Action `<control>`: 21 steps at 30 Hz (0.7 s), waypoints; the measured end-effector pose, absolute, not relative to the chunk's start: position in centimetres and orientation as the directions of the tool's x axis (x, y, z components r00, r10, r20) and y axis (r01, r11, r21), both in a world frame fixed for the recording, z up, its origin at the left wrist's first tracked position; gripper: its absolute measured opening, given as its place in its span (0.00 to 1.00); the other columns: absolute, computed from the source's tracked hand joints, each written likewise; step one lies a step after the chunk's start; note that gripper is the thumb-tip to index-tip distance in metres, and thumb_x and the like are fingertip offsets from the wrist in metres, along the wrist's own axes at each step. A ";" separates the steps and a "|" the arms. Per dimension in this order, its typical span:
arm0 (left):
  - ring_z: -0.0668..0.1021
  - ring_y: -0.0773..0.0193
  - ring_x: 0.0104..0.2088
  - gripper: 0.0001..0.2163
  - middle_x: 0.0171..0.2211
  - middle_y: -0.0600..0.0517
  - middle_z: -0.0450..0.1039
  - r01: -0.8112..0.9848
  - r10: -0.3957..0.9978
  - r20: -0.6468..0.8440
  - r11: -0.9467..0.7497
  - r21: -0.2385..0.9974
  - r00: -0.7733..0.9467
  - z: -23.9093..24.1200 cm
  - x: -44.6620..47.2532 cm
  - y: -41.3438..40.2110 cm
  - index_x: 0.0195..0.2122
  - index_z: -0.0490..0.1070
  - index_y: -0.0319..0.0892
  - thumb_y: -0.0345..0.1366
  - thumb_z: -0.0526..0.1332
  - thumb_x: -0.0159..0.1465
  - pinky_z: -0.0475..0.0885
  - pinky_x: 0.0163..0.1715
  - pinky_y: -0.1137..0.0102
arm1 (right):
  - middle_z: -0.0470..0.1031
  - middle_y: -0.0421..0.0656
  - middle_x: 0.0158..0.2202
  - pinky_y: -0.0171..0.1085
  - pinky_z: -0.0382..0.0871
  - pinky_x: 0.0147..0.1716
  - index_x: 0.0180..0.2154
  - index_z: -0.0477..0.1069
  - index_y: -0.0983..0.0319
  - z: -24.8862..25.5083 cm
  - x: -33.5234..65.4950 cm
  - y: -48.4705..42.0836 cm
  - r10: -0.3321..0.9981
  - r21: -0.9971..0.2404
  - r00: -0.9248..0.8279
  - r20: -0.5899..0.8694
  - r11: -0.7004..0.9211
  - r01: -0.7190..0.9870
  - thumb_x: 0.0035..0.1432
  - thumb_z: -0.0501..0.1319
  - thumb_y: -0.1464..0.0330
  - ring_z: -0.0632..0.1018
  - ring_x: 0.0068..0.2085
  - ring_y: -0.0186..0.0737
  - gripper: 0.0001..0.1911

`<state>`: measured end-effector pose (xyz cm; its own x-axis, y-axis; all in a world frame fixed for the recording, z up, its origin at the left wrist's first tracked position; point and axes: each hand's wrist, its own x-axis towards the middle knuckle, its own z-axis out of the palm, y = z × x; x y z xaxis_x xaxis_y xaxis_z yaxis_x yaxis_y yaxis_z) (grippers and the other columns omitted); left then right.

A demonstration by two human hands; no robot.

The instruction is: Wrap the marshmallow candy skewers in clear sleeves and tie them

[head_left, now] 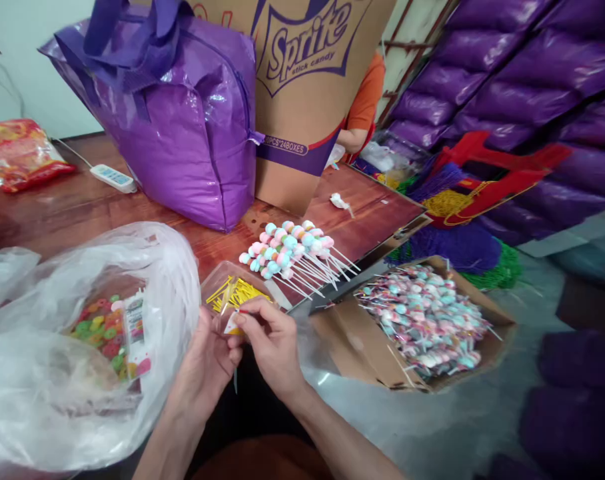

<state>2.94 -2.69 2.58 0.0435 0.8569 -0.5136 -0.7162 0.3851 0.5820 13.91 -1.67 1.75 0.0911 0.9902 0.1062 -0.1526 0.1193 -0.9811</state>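
- Pinched tight in my right hand (276, 341), between thumb and finger, is a small wrapper (231, 325), thin, shiny and see-through, with some white and orange on it.
- My left hand (208, 363) holds the small wrapper too, with its fingers curled in from the other side, close against my right hand.
- Under my fingers a thin pale stick (235, 380) pokes down; my hands hide its top, so I cannot tell what it joins.
- Just past my hands sits a clear tray (221, 268) of plastic, with yellow strips (240, 293) in it, skinny and lying every which way.
- Beyond it, on the smooth, red-brown table (377, 208), lie puffy candy sticks (288, 247) in a pile: round pink, blue and white lumps on straight white stems.
- To my left, a big, crinkly, milky bag (157, 250) gapes open around candy rings (102, 328), bright red, green and yellow.
- To my right, a brown cardboard box (345, 341) is heaped with wrapped sticks (427, 320), shiny and crumpled.
- At the back, a fat purple bag (192, 127) with cloth handles stands before a tall carton (302, 100).
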 end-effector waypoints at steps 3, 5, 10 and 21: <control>0.79 0.67 0.34 0.16 0.39 0.50 0.78 -0.780 0.842 -0.535 0.378 0.499 0.066 2.3 2.7 -2.2 0.40 0.77 0.40 0.37 0.75 0.52 0.77 0.33 0.74 | 0.71 0.37 0.27 0.33 0.66 0.33 0.28 0.70 0.61 1.6 14.6 -2.0 0.976 -0.977 0.083 0.204 0.208 -0.042 0.61 0.61 0.70 0.72 0.31 0.33 0.08; 0.80 0.66 0.36 0.13 0.39 0.51 0.79 -0.782 0.872 -0.487 0.268 0.562 -0.051 2.1 3.0 -2.1 0.36 0.78 0.40 0.32 0.76 0.50 0.78 0.36 0.73 | 0.69 0.37 0.28 0.32 0.64 0.33 0.28 0.69 0.61 1.3 14.8 -2.1 0.968 -0.973 0.091 0.232 0.231 0.021 0.63 0.60 0.69 0.71 0.31 0.32 0.09; 0.77 0.73 0.28 0.11 0.28 0.56 0.77 -0.718 0.891 -0.367 0.069 0.692 -0.269 1.9 4.4 -2.4 0.26 0.76 0.39 0.32 0.77 0.47 0.74 0.30 0.80 | 0.62 0.37 0.25 0.33 0.60 0.30 0.25 0.59 0.61 0.5 14.8 -2.1 0.976 -0.983 0.125 0.180 0.174 0.059 0.68 0.54 0.65 0.64 0.28 0.32 0.17; 0.73 0.75 0.28 0.09 0.31 0.56 0.75 -0.701 0.883 -0.346 0.028 0.712 -0.316 1.3 3.4 -1.3 0.29 0.75 0.39 0.33 0.74 0.53 0.72 0.30 0.79 | 0.63 0.37 0.24 0.33 0.58 0.29 0.24 0.59 0.61 0.4 18.0 0.4 0.924 -0.838 0.123 0.362 0.265 0.478 0.70 0.52 0.66 0.65 0.26 0.32 0.19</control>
<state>3.45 -1.32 1.26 -0.3162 0.8835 -0.3457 -0.7011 0.0278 0.7125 18.00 0.39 0.38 0.1225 0.9242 0.3618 0.4777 0.2646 -0.8377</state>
